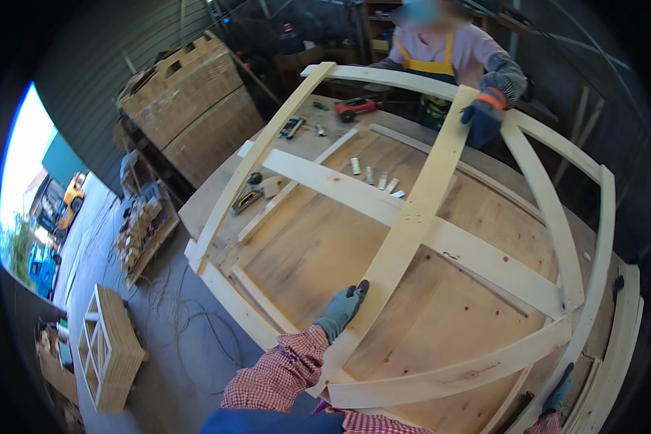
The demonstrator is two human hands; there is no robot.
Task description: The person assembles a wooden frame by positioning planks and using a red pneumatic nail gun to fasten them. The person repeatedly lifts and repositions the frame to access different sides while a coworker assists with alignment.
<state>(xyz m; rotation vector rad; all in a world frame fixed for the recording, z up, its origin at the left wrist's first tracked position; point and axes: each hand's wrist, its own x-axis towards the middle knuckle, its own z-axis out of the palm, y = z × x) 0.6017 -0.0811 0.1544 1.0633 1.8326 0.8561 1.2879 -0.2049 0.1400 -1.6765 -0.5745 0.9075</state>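
A large wooden frame of curved strips and crossing boards lies over a plywood-topped worktable (304, 239). My left hand (343, 311), in a grey-green glove, grips the near part of the long wooden board (412, 217) running away from me; its fingertips press on the board's left edge. At the lower right my gloved right hand (559, 390) is closed at the outer edge of a curved wooden strip (594, 275), its fingers partly hidden. Another curved strip (448, 372) spans the near side between my hands. A wide crossboard (484, 264) passes by the long board at mid-frame.
Across the table a co-worker's gloved hand (484, 116) rests on the long board's far end. A red tool (354, 108), a stapler-like tool (246, 200) and staple strips (369, 175) lie on the table. Left are stacked wooden frames (112, 351) and floor cables (202, 318).
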